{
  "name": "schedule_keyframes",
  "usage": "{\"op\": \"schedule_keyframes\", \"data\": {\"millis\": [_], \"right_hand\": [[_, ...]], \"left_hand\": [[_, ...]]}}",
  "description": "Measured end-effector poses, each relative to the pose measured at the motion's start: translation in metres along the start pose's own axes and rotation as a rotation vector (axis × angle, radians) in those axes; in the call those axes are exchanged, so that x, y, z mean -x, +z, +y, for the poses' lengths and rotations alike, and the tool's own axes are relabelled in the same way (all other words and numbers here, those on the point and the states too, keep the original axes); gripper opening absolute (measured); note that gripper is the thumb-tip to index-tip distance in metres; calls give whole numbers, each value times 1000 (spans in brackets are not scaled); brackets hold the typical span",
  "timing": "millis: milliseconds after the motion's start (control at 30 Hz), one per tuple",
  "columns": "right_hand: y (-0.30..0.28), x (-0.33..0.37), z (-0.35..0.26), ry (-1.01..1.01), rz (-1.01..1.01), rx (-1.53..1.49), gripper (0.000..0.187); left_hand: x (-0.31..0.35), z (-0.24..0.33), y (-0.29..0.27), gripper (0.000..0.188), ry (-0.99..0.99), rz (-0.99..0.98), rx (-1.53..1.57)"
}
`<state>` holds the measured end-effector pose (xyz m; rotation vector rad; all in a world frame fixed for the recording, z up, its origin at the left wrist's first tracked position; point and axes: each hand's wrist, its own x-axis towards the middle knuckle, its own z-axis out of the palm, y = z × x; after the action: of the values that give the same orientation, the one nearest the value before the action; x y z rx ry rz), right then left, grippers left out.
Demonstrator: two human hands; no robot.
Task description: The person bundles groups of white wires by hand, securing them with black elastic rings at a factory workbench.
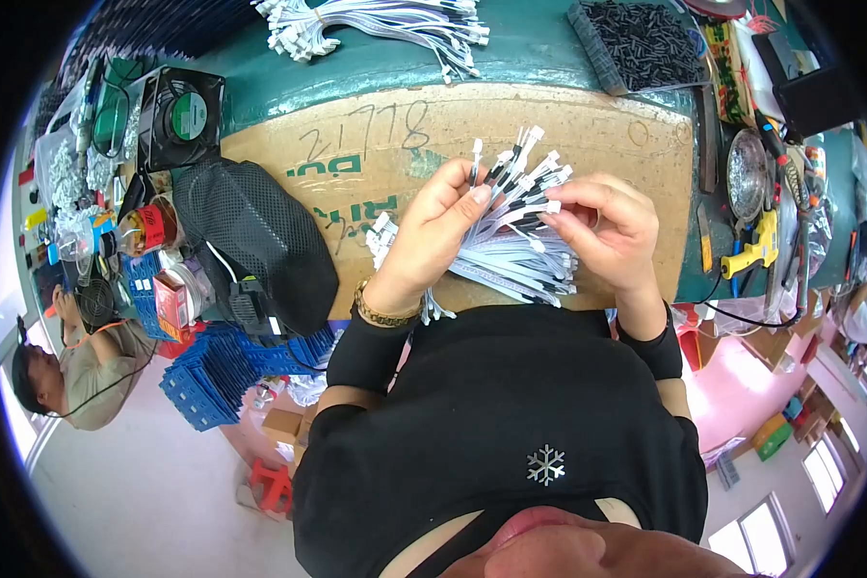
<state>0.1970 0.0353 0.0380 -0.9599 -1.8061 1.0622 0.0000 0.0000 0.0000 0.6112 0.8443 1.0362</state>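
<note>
A bundle of white ribbon cables [511, 260] with white plugs and short black sleeves lies in front of me on a cardboard sheet [260, 154]. My left hand [443, 217] is closed round several cable ends, thumb on top, and the plugs fan out above its fingers. At the right of the fan, my right hand [607, 226] pinches one cable end by its white connector [553, 206] between thumb and forefinger. More white plugs show left of my left wrist. The far ends of the bundle are partly hidden behind my hands.
Another cable bundle [376, 29] lies at the back. A tray of small black parts [641, 48] stands at the back right. A yellow glue gun [753, 246] and a metal bowl [748, 173] are at right; a fan [183, 116] and black mesh bag [250, 222] at left. Another person sits far left.
</note>
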Motion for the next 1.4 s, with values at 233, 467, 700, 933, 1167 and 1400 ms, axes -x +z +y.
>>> {"op": "schedule_keyframes", "data": {"millis": [233, 467, 700, 933, 1167, 1400], "right_hand": [[3, -10, -1, -12, -39, -2, 22], [2, -6, 2, 5, -6, -11, 21], [-1, -4, 2, 2, -12, 18, 21], [-2, -5, 0, 95, -78, -102, 24], [-9, -8, 0, 210, -176, -241, 33], [-22, 0, 18, 279, -70, -349, 30]], "left_hand": [[0, 5, 1, 16, -23, -31, 40], [1, 10, 5, 11, -63, -48, 33], [2, 6, 1, 13, -47, -69, -6], [1, 11, 3, 14, -70, -36, -3], [4, 13, 0, 30, -53, -95, -65], [3, 15, 9, 35, -47, -124, -184]]}}
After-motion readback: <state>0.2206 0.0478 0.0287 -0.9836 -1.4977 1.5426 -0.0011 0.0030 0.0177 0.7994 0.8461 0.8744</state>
